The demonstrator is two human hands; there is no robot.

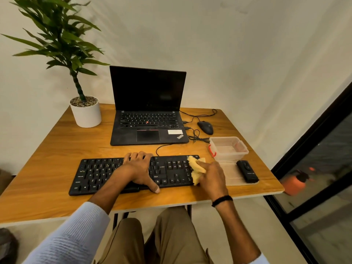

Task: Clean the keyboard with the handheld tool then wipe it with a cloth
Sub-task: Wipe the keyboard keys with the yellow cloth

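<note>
A black external keyboard (99,174) lies along the front of the wooden table (57,149). My left hand (139,168) rests flat across its middle, fingers over the far edge and thumb at the near edge, gripping it. My right hand (211,176) is closed on a crumpled yellow cloth (197,166) pressed against the keyboard's right end, over the number pad. The black handheld tool (247,171) lies on the clear lid (231,174) at the right, apart from both hands.
An open black laptop (148,115) sits behind the keyboard, with a wired mouse (205,127) and loose cables to its right. A clear plastic box (228,148) stands near the right edge. A potted plant (85,111) occupies the far left corner.
</note>
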